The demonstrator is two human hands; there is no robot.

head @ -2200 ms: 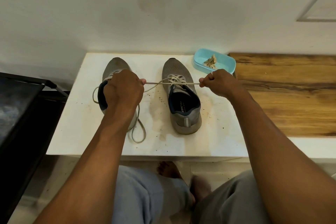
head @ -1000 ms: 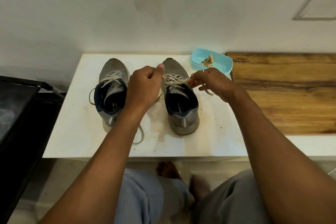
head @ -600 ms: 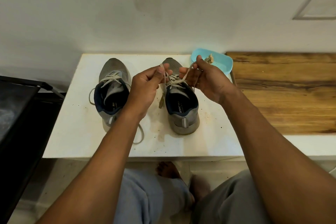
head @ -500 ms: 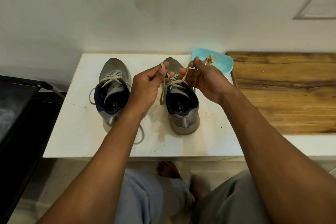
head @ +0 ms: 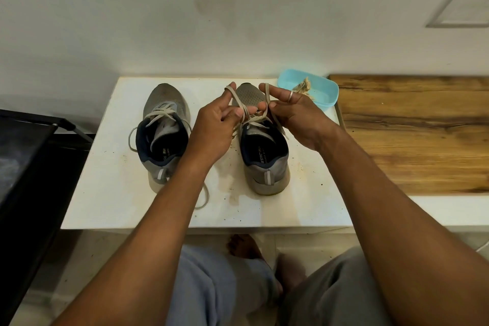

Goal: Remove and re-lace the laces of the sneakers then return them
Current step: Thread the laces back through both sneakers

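The left grip (head: 214,127) is a bare hand. Its fingers curl in and pinch the lace (head: 253,122). One loop of the lace goes up and over the tip of its pointing finger. The right grip (head: 296,116) is the other bare hand. Its thumb and fingers pinch the same lace, and a second loop stands up over its pointing finger. A thin ring (head: 290,95) sits on one finger of this hand. The two grips are close together, and the lace crosses between them.

The lace is pale, flat and a bit dirty. It runs down into the top holes of the right sneaker (head: 264,159), which is just under the hands. This sneaker is grey with a dark blue lining and a pale stripe on the heel. Its toe points to 12 o'clock.

The left sneaker (head: 164,135) looks the same and stands at 9 o'clock from its pair, a little apart. Its loose lace (head: 158,116) is untied. One end curls out to 9 o'clock and another trails past the heel toward 5 o'clock.

Both sneakers stand on a white surface (head: 119,193) with brown specks and stains.

At 1 o'clock from the right sneaker, a blue tub (head: 332,99) sits on the far edge of the surface. It has no lid, and some tan scraps (head: 304,86) lie in it. I cannot tell what they are.

At 3 o'clock is a wooden surface (head: 410,135).
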